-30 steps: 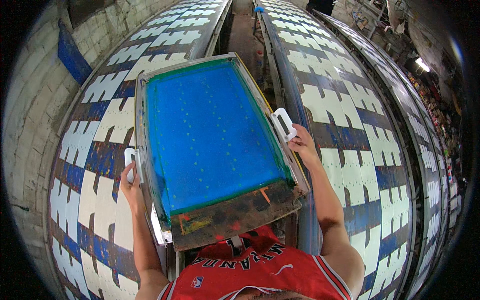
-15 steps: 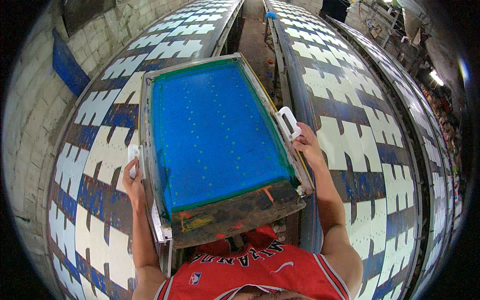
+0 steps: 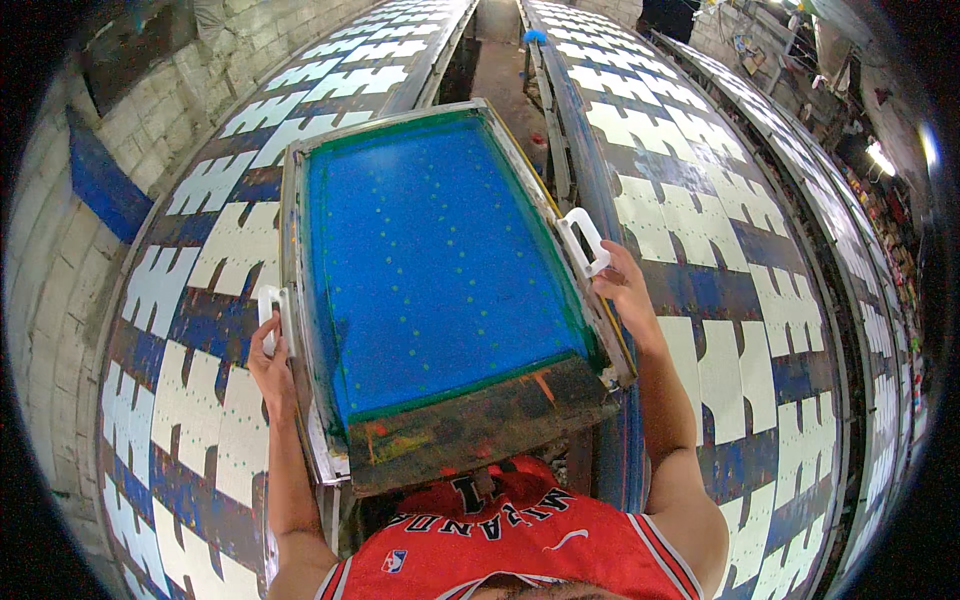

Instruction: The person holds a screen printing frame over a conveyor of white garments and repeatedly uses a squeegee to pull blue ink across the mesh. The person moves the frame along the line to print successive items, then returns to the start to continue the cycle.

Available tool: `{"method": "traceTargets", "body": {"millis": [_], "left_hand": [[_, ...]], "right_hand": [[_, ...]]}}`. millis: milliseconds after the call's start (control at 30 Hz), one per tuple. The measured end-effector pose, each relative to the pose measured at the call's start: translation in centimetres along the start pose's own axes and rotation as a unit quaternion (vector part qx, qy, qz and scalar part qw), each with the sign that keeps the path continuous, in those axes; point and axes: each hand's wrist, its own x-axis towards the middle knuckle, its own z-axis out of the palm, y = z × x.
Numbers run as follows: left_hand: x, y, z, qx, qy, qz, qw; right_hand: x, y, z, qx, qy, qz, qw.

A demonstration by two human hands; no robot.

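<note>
In front of my chest is a screen-printing frame [image 3: 430, 250] with blue mesh, rows of small green dots and a green border. A dark, paint-stained strip runs along its near end. My left hand [image 3: 270, 365] is closed round the white handle [image 3: 268, 305] on the left side. On the right side, my right hand [image 3: 622, 285] grips the lower end of another white handle [image 3: 584, 243], fingers curled behind it. The frame is held over the aisle and overlaps the edge of the left table. Its underside is hidden.
Long tables on the left [image 3: 185, 325] and right [image 3: 670, 360] carry rows of pale cut pieces [image 3: 735, 380]. Between them runs a narrow aisle [image 3: 500, 70]. A blue object [image 3: 535, 37] sits at the right table's edge. A block wall [image 3: 60, 280] borders the left.
I have moved forward along the aisle with the frame. The tables' pieces and the blue wall panel have slid nearer. Both hands keep their hold on the handles.
</note>
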Motion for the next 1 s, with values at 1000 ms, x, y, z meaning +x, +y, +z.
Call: {"method": "traceTargets", "body": {"millis": [1000], "left_hand": [[41.0, -8.0, 37.9, -0.017, -0.074, -0.024, 0.997]], "right_hand": [[47.5, 6.5, -5.9, 0.002, 0.046, 0.027, 0.999]]}}
